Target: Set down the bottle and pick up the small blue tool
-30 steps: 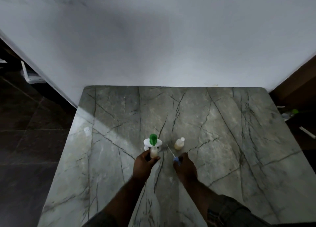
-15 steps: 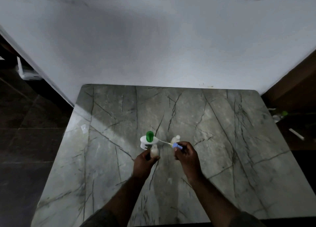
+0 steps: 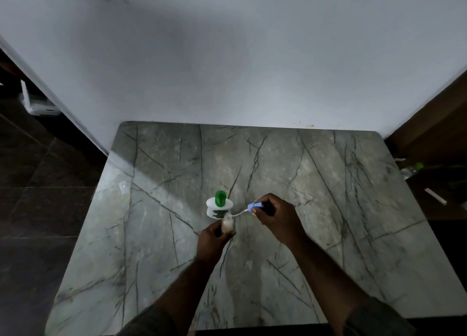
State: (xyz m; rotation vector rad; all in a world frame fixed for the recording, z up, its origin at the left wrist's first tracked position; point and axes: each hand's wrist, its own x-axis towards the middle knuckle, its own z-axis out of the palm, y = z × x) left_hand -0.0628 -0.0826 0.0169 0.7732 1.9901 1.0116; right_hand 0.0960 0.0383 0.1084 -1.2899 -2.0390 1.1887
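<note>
The left hand [image 3: 213,242] grips a small bottle of pale liquid [image 3: 227,225], standing on the marble tabletop [image 3: 328,209] just in front of a white bottle with a green cap [image 3: 219,204]. The right hand [image 3: 276,218] pinches the blue end of a thin white dropper [image 3: 246,210], whose tip curves down to the small bottle's mouth. To do this well, the left hand should keep the bottle upright and pressed to the table while the right lines the tip squarely over the narrow opening, since the stem looks flexible and could slip aside. A slow, steady motion should avoid drips and tipping.
</note>
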